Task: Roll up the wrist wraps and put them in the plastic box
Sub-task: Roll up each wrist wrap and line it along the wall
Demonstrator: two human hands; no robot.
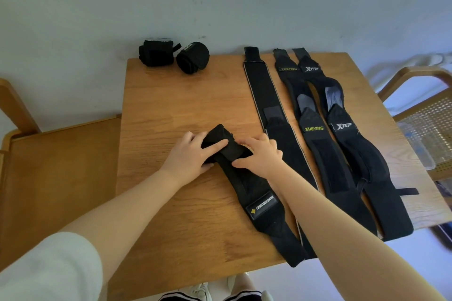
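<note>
A black wrist wrap (256,193) with a yellow-lettered label lies diagonally on the wooden table (171,105). Its far end is partly rolled into a small bundle. My left hand (193,156) grips that bundle from the left, fingers curled over it. My right hand (259,154) holds it from the right, thumb under the fold. Two finished black rolls (156,52) (193,57) sit at the table's far left edge. Three flat wraps lie on the right: a white-edged one (276,115), a XUEYING one (315,134) and an XTEP one (347,134). A clear plastic box (418,146) rests on the chair at right.
A woven-seat wooden chair (430,115) stands to the right of the table. Another wooden chair (58,166) is at the left. A pale wall runs behind the table's far edge. My feet show below the near edge.
</note>
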